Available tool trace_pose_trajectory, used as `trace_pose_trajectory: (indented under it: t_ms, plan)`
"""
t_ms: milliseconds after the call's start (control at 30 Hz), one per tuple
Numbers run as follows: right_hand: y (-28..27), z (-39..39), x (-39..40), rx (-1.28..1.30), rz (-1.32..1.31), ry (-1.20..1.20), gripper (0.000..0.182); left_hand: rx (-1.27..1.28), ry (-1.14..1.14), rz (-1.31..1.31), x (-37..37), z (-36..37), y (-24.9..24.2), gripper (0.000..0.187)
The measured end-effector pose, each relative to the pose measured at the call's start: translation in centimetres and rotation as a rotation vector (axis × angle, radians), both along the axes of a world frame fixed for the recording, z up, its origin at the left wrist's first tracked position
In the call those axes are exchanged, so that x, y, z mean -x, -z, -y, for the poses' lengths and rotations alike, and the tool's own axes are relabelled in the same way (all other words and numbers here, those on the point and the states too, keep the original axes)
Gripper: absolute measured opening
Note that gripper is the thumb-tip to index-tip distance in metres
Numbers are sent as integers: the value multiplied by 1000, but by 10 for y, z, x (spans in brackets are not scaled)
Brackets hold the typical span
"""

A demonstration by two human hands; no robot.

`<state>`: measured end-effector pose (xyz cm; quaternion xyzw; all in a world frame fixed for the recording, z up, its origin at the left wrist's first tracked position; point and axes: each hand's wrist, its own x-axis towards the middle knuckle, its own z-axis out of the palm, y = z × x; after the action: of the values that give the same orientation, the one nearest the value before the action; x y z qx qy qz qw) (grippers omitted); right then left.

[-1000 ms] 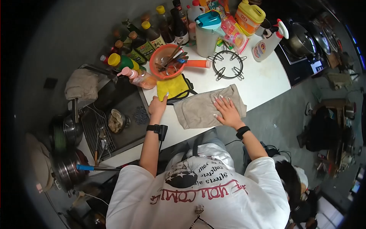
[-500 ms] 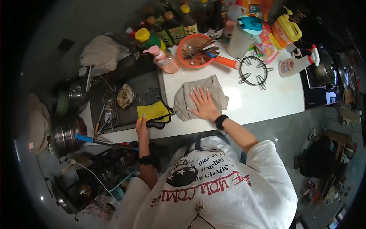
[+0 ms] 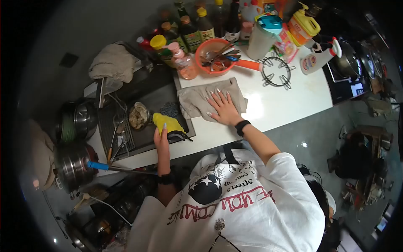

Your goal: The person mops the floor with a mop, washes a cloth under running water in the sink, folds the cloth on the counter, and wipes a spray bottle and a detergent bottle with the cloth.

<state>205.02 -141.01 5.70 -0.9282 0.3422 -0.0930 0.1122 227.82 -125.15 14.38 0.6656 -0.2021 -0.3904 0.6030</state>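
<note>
The left hand (image 3: 162,142) had carried the yellow, black-edged cloth (image 3: 168,122), gripped in its fingers, away from the orange plastic colander (image 3: 201,56). The open right hand (image 3: 227,112) still lay palm-down on the beige fabric cloth (image 3: 194,99), flat beneath it on the white desk (image 3: 294,100).

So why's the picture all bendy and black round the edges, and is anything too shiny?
In the head view, likely a very wide lens bends things and leaves the corners black; white glare washes the counter beside the beige cloth, and a small glint shines on the floor.
</note>
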Motion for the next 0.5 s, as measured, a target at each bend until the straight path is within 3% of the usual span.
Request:
trace_pose_trajectory:
  t_ms: [100,200,333,367,433,500]
  plan:
    - [-12,-23,66,-19,-48,11,59,21,201,61,21,36,-26,32]
    - [-17,-47,136,-50,-107,41,57,233,382,40,43,70,-46,26]
    - [-17,-63,184,-43,-142,85,55,345,346,-94,77,113,-34,24]
    - [-16,-64,186,-40,-147,96,55,291,390,118,81,122,-18,23]
    - [-17,-66,182,-71,-131,143,54,-147,552,255,76,133,35,27]
    - [-13,-68,182,-65,-138,155,54,-257,600,290,76,125,76,30]
